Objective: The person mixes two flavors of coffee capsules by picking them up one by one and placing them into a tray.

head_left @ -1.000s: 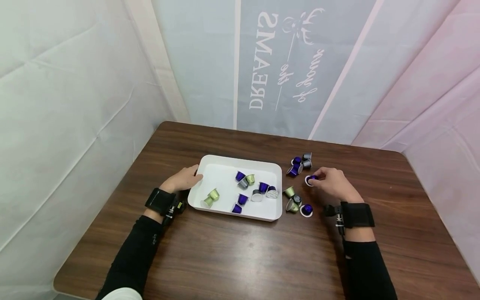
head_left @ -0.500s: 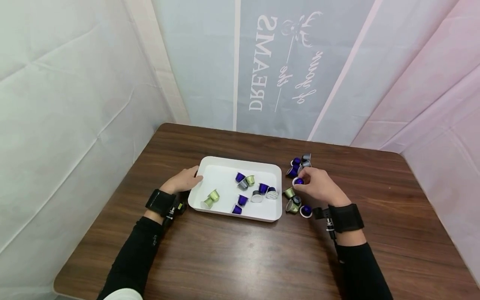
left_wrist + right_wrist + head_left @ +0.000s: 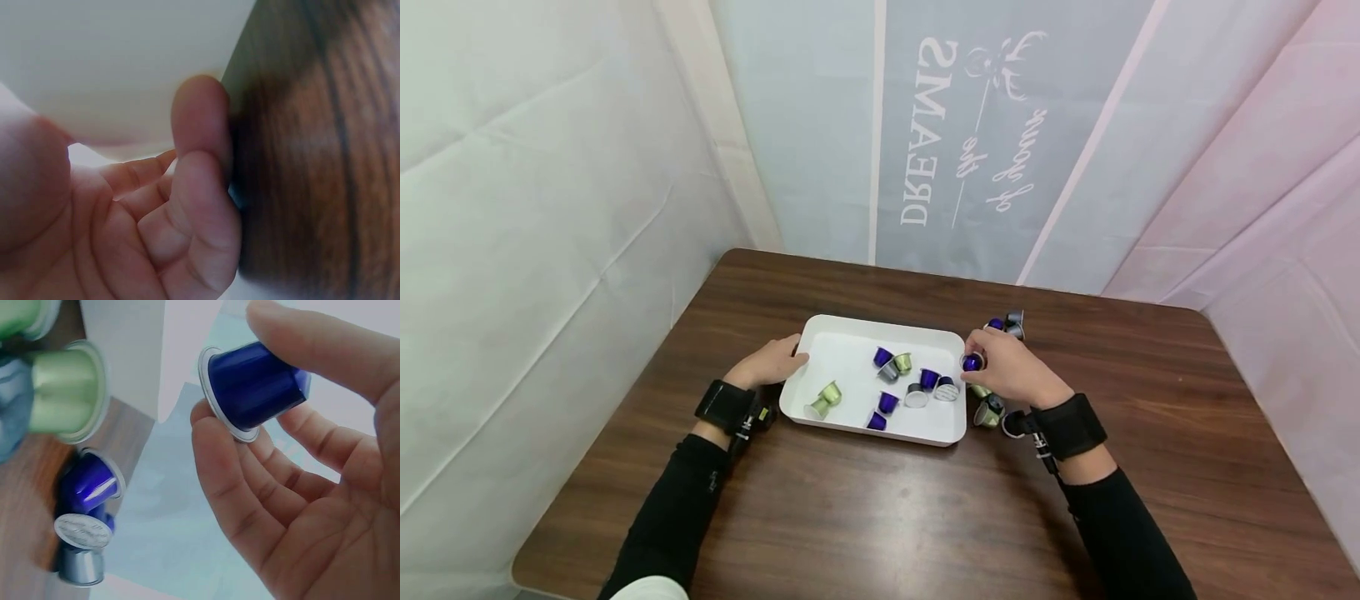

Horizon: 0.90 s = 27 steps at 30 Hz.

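In my right hand (image 3: pixel 1015 367) is a dark blue coffee capsule (image 3: pixel 256 390), pinched between thumb and fingers by the right end of a white tray (image 3: pixel 850 327). The right wrist view shows the capsule on its side, its silver rim toward the fingertips. My left hand (image 3: pixel 767 363) grips the tray's left edge, thumb over the rim; in the left wrist view its curled fingers (image 3: pixel 203 119) lie against the tray's underside near the table. Inside the tray are several capsules: green capsules (image 3: pixel 830 392), blue capsules (image 3: pixel 888 403) and grey capsules (image 3: pixel 916 396).
Right of the tray, a green capsule (image 3: pixel 987 414) lies among others, partly hidden by my right hand. Behind that hand sit blue and grey capsules (image 3: pixel 1015 319). Another capsule (image 3: pixel 1012 424) is near my right wrist. A printed curtain (image 3: pixel 970 142) hangs behind the wooden table (image 3: pixel 865 508).
My right hand has lifted the blue capsule and carried it left from the table to the tray's right edge. The left hand stays on the tray.
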Motion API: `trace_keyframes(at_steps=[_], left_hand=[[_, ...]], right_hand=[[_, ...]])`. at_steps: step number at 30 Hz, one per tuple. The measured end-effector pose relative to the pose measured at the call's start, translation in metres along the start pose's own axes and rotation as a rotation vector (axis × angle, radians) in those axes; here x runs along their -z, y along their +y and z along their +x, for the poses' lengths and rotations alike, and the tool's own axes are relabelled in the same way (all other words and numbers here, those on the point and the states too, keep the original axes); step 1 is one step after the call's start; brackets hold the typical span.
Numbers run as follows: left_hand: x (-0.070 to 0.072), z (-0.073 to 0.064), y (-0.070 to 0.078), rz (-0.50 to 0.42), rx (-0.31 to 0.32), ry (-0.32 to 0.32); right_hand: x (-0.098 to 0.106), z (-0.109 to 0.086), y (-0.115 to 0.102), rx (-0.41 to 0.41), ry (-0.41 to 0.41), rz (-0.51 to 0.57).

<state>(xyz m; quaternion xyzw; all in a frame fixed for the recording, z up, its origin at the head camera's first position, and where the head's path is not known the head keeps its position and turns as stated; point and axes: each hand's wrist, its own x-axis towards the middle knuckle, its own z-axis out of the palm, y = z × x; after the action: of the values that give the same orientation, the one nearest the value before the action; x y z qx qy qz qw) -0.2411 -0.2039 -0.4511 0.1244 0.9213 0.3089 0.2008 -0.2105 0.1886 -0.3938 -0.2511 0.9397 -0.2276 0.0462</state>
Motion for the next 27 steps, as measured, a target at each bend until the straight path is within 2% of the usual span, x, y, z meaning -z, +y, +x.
trace_keyframes(at_steps=[6,12,19,27], left_hand=[[0.000,0.001,0.000,-0.017,0.006,0.005],[0.000,0.001,-0.001,-0.012,0.006,0.007],[-0.001,0.001,-0.001,0.002,0.009,-0.001],[-0.001,0.001,-0.002,0.003,-0.006,0.002]], right_hand=[[0.004,0.009,-0.016,0.052,-0.044,-0.013],[-0.002,0.018,-0.034,0.124,-0.067,-0.058],[-0.013,0.025,-0.052,0.147,-0.167,-0.084],[-0.027,0.034,-0.060,0.249,-0.154,-0.110]])
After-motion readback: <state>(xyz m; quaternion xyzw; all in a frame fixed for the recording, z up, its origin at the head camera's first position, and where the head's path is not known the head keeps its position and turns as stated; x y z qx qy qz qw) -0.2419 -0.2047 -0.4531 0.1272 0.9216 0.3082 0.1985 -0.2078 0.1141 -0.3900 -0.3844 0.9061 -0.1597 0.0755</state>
